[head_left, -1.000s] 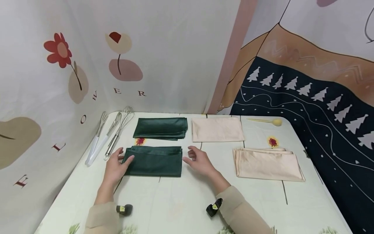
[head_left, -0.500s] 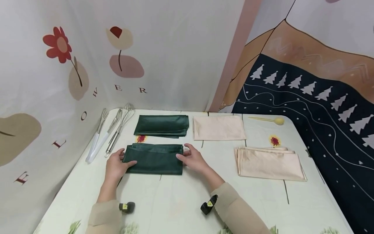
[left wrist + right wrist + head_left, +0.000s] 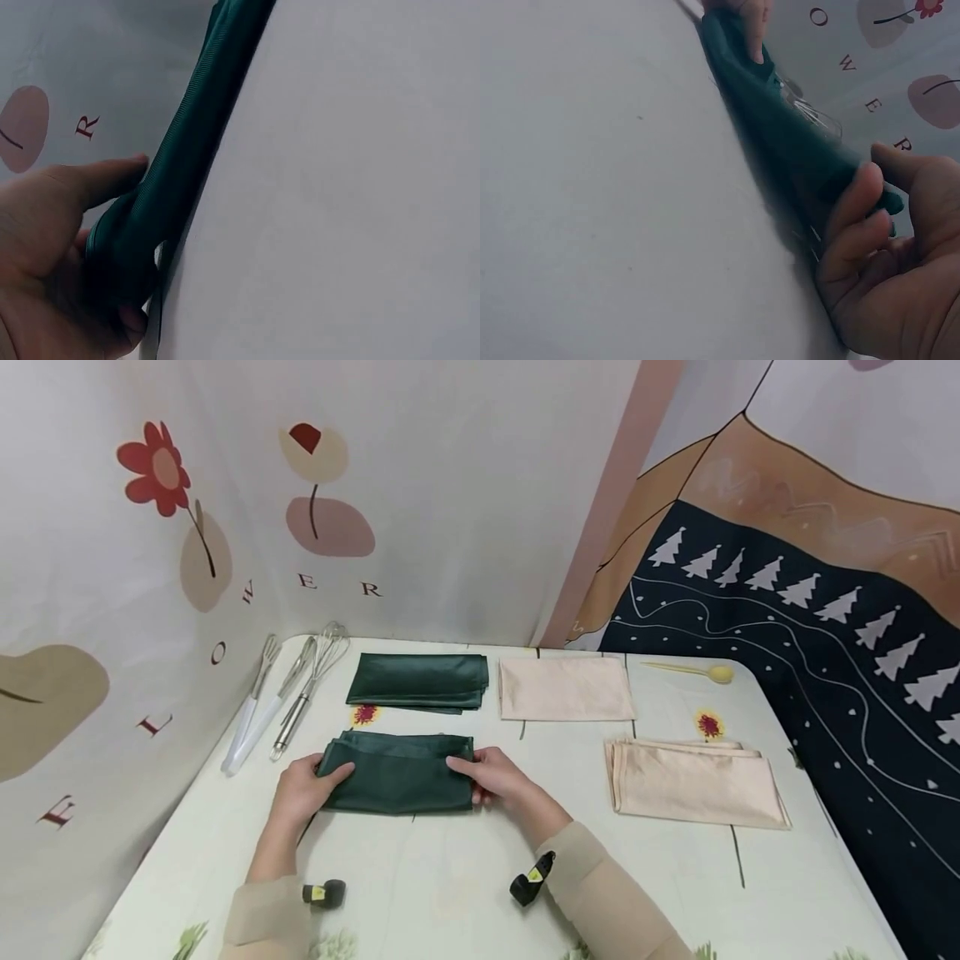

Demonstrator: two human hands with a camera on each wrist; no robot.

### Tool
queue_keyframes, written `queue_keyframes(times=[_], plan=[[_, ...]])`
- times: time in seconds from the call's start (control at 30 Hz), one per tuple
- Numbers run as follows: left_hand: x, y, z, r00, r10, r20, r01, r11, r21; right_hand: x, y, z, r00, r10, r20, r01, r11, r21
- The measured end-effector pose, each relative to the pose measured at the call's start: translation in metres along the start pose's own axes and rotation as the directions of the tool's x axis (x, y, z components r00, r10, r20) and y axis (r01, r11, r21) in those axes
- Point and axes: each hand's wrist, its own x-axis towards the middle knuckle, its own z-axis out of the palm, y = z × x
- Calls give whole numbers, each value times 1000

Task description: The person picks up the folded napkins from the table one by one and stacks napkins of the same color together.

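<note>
A folded dark green satin cloth (image 3: 397, 781) lies crosswise between my two hands at the front of the table. My left hand (image 3: 300, 789) grips its left end, thumb on top and fingers curled underneath. At the opposite end my right hand (image 3: 506, 777) pinches the edge, thumb over the upper face. Seen from the left wrist, the green cloth (image 3: 180, 150) forms a thick folded band within the left hand (image 3: 45, 240). In the right wrist view its near end sits between the thumb and curled fingers of the right hand (image 3: 907, 277).
Behind lie another folded green cloth (image 3: 420, 681) and a folded beige cloth (image 3: 566, 689). A second beige cloth (image 3: 697, 783) is at the right, with a yellow spoon (image 3: 720, 674) beyond. A whisk (image 3: 303, 706) and other long-handled utensils lie at the left by the wall hanging (image 3: 450, 510).
My right hand has come left from beside the front green cloth onto its right end and now pinches it. The cloth's front edge has buckled slightly. My left hand keeps its hold.
</note>
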Motion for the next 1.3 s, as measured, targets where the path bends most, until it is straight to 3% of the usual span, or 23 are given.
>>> queue_keyframes(times=[0.1,0.23,0.33,0.43,0.57,0.73,0.97,1.13,1.3], plan=[[-2,3,-1,997,-75,-7,74,989,-125,0,1,-1,1000,-11,4,11,1000,-9],[-4,7,-6,978,-208,9,204,950,-238,1,4,-1,999,-33,-14,33,999,-3],[-6,9,-11,962,-269,42,272,940,-206,0,5,-1,998,-48,-40,47,998,-29],[-9,9,-13,954,-294,62,299,944,-140,-2,7,0,995,-71,-64,63,991,-121],[-12,5,-13,963,-264,51,268,959,-91,-7,10,0,988,-137,-71,112,955,-276],[-12,1,-6,984,-170,56,175,977,-121,-11,11,-1,973,-220,-73,174,902,-395],[-14,-2,7,984,-178,17,176,949,-260,-9,12,1,973,-216,-76,177,921,-346],[-14,-1,12,979,-187,-78,156,942,-298,-5,13,5,960,-262,-103,214,917,-337],[-13,4,14,967,-203,-153,139,927,-349,-4,16,5,954,-266,-137,225,939,-259]])
